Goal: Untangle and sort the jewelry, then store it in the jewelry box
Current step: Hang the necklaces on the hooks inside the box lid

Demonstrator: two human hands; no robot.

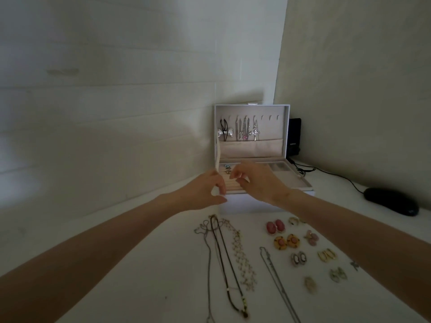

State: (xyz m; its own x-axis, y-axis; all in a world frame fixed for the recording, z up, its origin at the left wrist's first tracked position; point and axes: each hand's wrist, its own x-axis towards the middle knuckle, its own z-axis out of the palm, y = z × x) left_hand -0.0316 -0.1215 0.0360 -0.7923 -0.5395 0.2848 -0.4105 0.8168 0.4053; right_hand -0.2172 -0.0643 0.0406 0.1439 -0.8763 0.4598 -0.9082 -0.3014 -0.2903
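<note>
Left hand (205, 191) and right hand (255, 181) nearly meet over jewelry box (251, 207) front, fingers curled, grip unclear; pendants (243, 131) hung inside, necklaces (225, 255) and earrings (287, 241) in front unstored.

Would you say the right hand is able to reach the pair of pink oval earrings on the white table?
Probably yes. The pink oval earrings lie uncovered on the white table just in front of the open white jewelry box, close to the right hand, with nothing between them.
</note>
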